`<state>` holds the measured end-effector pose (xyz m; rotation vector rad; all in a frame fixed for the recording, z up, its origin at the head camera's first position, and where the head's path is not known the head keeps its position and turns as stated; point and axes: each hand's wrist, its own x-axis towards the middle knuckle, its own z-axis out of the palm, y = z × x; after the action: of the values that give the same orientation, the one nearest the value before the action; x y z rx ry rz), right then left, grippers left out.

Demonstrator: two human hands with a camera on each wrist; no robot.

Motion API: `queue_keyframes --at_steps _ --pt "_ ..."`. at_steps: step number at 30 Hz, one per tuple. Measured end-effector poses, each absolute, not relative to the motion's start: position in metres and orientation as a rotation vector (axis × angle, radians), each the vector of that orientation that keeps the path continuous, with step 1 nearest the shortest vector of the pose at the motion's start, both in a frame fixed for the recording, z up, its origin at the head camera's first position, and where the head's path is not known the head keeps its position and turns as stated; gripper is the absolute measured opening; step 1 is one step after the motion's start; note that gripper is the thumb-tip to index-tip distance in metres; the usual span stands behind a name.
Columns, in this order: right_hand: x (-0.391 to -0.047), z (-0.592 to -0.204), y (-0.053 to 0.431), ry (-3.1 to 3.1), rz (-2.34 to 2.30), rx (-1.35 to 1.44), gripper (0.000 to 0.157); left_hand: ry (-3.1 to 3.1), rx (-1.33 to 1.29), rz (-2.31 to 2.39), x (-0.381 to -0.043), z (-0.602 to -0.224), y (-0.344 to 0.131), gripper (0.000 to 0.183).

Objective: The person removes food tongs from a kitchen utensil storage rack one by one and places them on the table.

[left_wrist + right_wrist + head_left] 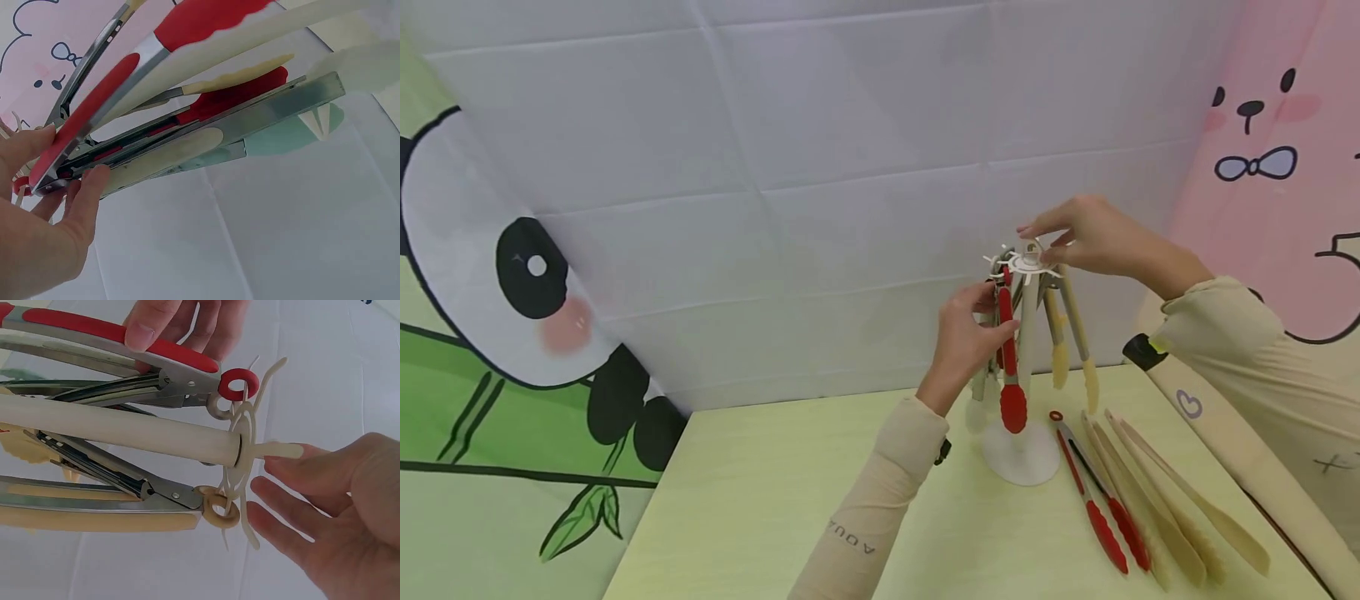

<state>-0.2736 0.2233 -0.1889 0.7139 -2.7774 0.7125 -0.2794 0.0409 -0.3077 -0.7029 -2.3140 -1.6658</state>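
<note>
A white utensil rack point(1021, 462) with a round base, upright pole and hooked top stands near the back of the table. My left hand point(966, 337) grips red-handled tongs point(1007, 333) that hang from it, thumb in front and fingers behind. In the right wrist view, their red loop point(239, 384) is on a hook. At the top, my right hand point(1101, 242) pinches the rack's knob point(280, 450). Tan-handled tongs point(100, 515) hang on the other side. Metal tongs with a pale green end point(281, 134) hang behind the red ones.
Right of the base, another pair of red tongs point(1101, 500) lies on the table point(760, 500). Beside it are several tan utensils point(1157, 500) with long handles. A white cloth point(865, 233) hangs behind, with printed cartoon figures on either side.
</note>
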Motion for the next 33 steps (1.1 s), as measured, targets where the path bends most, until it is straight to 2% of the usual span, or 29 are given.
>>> queue_keyframes --at_steps 11,33 --pt "-0.277 -0.191 0.222 -2.785 0.765 0.658 0.032 -2.325 -0.653 -1.654 -0.282 -0.305 0.036 0.034" --pt "-0.286 -0.2 0.222 -2.758 0.813 0.682 0.036 -2.45 -0.741 -1.688 -0.286 -0.308 0.018 0.043"
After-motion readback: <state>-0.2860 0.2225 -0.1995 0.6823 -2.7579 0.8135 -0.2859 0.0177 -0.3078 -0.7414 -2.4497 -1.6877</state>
